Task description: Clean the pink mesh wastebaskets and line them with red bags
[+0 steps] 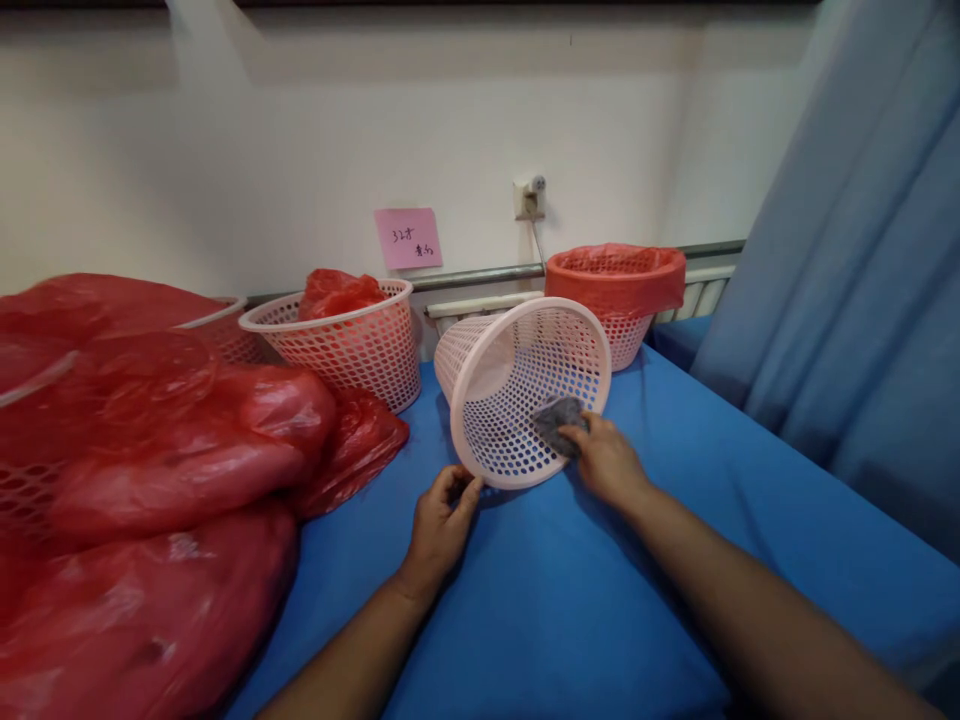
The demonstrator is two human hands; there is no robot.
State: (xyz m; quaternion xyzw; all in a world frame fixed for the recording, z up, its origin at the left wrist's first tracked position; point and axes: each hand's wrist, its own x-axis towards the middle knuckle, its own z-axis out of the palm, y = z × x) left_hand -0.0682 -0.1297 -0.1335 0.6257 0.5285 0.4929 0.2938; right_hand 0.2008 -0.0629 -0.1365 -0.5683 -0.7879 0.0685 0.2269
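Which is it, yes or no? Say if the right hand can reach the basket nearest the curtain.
Probably yes: the tipped basket blocks only the lower left of the red-lined basket, leaving its right side open to approach. The right hand holds a grey cloth, which may need dropping first.

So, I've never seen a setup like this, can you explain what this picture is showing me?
There's no machine here, just a person's two bare hands. The camera is worn on that person's head, looking forward and down. On the blue surface, a pale pink basket is tipped over, its opening toward the camera. The left hand touches its rim; the right hand holds a gray cloth-like wad inside the opening. Red plastic bags are heaped at the left, and a red-lined basket stands behind at the right.
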